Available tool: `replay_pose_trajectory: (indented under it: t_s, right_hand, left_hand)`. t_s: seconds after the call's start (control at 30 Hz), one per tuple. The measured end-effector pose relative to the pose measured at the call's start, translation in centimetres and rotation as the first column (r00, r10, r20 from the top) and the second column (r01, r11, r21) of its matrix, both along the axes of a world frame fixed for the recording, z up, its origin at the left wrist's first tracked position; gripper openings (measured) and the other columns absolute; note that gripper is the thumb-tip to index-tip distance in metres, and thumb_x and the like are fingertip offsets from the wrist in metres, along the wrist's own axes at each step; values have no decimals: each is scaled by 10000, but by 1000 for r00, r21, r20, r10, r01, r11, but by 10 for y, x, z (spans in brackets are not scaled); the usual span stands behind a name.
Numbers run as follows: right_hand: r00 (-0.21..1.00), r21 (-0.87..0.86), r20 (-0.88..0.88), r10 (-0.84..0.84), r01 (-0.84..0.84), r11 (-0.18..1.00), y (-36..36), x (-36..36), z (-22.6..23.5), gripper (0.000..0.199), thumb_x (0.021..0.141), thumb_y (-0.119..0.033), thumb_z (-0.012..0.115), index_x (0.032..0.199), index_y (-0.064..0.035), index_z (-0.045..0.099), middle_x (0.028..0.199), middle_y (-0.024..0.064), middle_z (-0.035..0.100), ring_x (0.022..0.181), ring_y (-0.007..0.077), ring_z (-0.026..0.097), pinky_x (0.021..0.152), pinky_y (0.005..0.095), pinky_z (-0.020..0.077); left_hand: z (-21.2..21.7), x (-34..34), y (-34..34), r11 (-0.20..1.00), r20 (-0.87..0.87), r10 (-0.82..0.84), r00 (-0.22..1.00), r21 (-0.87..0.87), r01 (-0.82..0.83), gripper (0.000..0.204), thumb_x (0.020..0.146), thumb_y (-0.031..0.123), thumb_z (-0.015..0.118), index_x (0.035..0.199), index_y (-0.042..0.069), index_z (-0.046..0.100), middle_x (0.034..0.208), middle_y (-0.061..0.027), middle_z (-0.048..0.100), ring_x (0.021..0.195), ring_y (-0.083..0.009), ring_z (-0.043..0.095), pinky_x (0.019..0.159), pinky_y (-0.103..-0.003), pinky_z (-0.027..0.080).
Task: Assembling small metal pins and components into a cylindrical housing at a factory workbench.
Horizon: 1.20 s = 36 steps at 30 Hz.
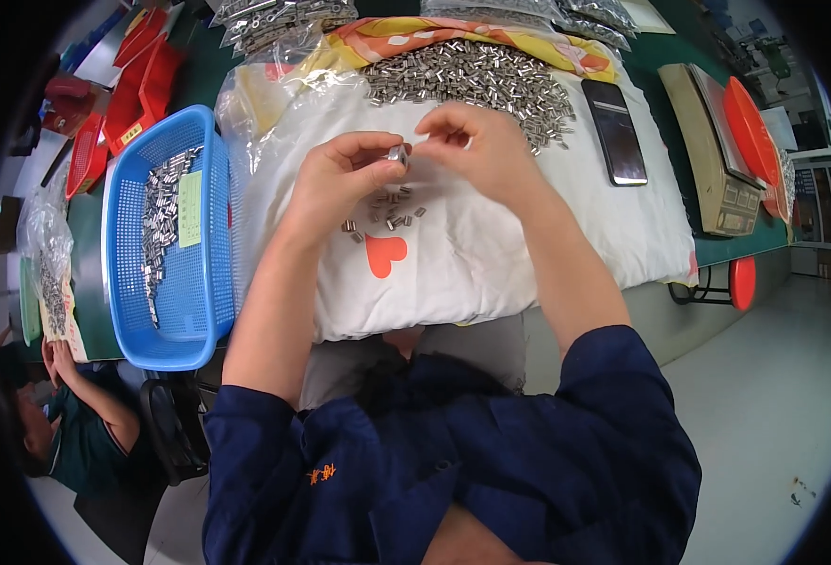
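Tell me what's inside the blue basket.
The blue basket holds a heap of small metal sleeves along its left side and a pale green slip lying on them. Whatever lies beneath the heap and slip is covered.

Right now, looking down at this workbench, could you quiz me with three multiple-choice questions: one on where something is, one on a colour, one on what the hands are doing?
1. Where does the dark phone lie?
A. On the white cloth, to the person's right
B. Inside the basket
C. On the floor

2. What colour is the mesh basket?
A. Red
B. Blue
C. Green

3. What are the left hand and right hand doing?
A. Resting flat on the cloth
B. Meeting at the fingertips over a small metal piece
C. Lifting the basket

Answers: 1 A, the phone sits beside the heap of metal pieces. 2 B, its walls are blue. 3 B, both hands pinch the piece together above the cloth.
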State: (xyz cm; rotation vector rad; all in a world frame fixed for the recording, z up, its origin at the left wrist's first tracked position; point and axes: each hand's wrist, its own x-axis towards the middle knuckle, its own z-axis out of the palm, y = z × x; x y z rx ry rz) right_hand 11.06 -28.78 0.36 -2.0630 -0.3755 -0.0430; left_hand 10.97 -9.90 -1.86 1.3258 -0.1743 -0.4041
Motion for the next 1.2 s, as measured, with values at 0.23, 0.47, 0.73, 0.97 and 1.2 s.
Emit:
replay_pose_trajectory:
  t_s: [0.23,0.47,0.73,0.97,1.2]
  right_hand:
    - [965,-450,200,-171,246,859,-39,17,-11,120,709,-124,555,797,-76,621,731,91,604,685,252,578,622,348,455]
    - [980,-642,200,-2,133,755,-15,10,-19,74,680,-84,532,702,-33,580,710,115,570,713,267,552,653,372,431]
    - [949,-597,317,5,195,778,-12,7,-21,51,667,-77,551,679,-42,586,698,113,576,684,265,567,635,369,456]
    - [976,-539,208,-72,175,824,-2,2,-14,86,657,-59,557,733,-17,560,723,122,565,672,252,557,636,333,453]
    - [990,5,-144,14,-13,1000,12,-7,0,99,679,-43,574,770,-7,568,719,47,584,660,110,551,635,233,452]
  left_hand:
    - [-2,1,-5,994,21,-82,996,69,80,249,733,-6,610,977,-14,563,888,-50,599,789,-89,567,702,-205,459]
    - [-1,-1,-3,973,-15,-191,981,126,191,240,742,8,605,978,-11,563,880,-35,597,778,-80,567,699,-204,460]
    - [-4,3,-2,998,-69,-62,996,-9,62,241,777,18,558,1017,-2,533,954,-83,592,832,-128,573,754,-250,463]
    - [-3,3,-3,999,-72,-48,996,-3,48,254,780,30,563,1028,-4,528,956,-86,590,829,-131,572,749,-247,461]
    - [-8,4,-2,998,-59,-41,997,-52,38,284,765,48,594,1032,-20,526,908,-56,584,798,-110,563,718,-227,462]
